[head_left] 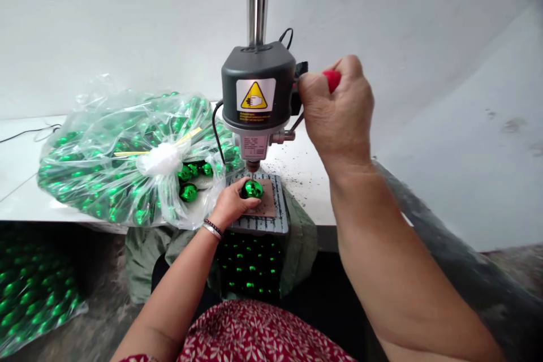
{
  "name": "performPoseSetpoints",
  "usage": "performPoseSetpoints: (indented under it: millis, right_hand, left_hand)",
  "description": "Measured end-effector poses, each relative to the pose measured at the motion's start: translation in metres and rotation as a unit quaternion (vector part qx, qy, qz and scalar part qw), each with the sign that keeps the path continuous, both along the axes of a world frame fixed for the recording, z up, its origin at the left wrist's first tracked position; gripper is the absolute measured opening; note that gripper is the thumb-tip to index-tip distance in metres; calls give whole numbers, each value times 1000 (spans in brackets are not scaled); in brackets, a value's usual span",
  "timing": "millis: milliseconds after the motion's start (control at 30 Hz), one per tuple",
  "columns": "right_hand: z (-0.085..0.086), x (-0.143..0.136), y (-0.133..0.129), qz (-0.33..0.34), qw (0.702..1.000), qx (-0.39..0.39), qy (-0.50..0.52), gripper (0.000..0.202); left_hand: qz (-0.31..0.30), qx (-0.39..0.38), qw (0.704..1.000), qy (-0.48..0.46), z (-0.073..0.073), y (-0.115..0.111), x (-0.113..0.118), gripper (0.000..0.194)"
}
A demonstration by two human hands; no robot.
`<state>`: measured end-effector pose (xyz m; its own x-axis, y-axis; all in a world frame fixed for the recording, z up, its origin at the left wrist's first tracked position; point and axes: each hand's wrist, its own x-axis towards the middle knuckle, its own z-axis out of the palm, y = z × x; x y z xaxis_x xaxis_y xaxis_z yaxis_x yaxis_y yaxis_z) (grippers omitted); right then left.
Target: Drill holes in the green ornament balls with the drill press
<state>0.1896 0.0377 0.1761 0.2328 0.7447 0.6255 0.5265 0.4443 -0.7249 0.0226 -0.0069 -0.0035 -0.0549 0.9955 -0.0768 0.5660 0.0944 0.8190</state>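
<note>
A shiny green ball [254, 189] sits on a brown board [268, 199] on the grey base [278, 225] of a small drill press [258, 68]. My left hand [232, 202] grips the ball from the left between thumb and fingers. Directly above it is the drill bit, its tip at the ball's top; whether it has gone in I cannot tell. My right hand [339, 110] is wrapped round the press's lever handle [332, 80], whose red end shows between the fingers.
Left of the press, a clear plastic bag [127, 147] full of green balls lies on the white table [316, 181], with several balls showing at its opening. Dark shavings are scattered right of the base. More green balls [250, 266] lie below the base, and another bag [34, 294] stands at lower left.
</note>
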Motion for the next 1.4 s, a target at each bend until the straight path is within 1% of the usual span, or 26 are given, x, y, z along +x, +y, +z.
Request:
performPoseSetpoints:
  millis: [67, 133, 233, 400, 567, 800, 1067, 1233, 1333, 1400]
  right_hand:
    - [-10, 4, -5, 11, 999, 48, -10, 23]
    - [-19, 6, -14, -2, 998, 69, -14, 22]
    - [-29, 9, -31, -20, 998, 62, -14, 19]
    - [-40, 12, -51, -44, 995, 58, -64, 15]
    - [-48, 11, -52, -78, 992, 66, -77, 15]
    - [-60, 6, -55, -109, 987, 93, -70, 17]
    - [-84, 2, -57, -130, 979, 148, -56, 16]
    - [-97, 0, -54, -127, 973, 190, -44, 18]
    - [-109, 0, -55, -132, 969, 203, -52, 18]
    - [-116, 0, -56, -122, 969, 205, -59, 18]
  left_hand:
    - [2, -1, 1000, -3, -3, 0, -1, 71]
    - [2, 1, 1000, -2, -7, 1, -2, 72]
    - [-1, 7, 1000, 11, -13, 2, -3, 72]
    - [-11, 19, 1000, 14, -16, 2, -4, 63]
    - [-16, 21, 1000, 10, -15, 0, -3, 62]
    - [-10, 26, 999, 17, -7, -5, 1, 55]
    - [-3, 25, 999, 35, -8, -6, 2, 58]
    - [-10, 22, 999, 23, -7, -6, 1, 53]
    - [-9, 21, 1000, 17, -7, -6, 1, 53]
    - [-9, 20, 1000, 20, -7, -6, 1, 53]
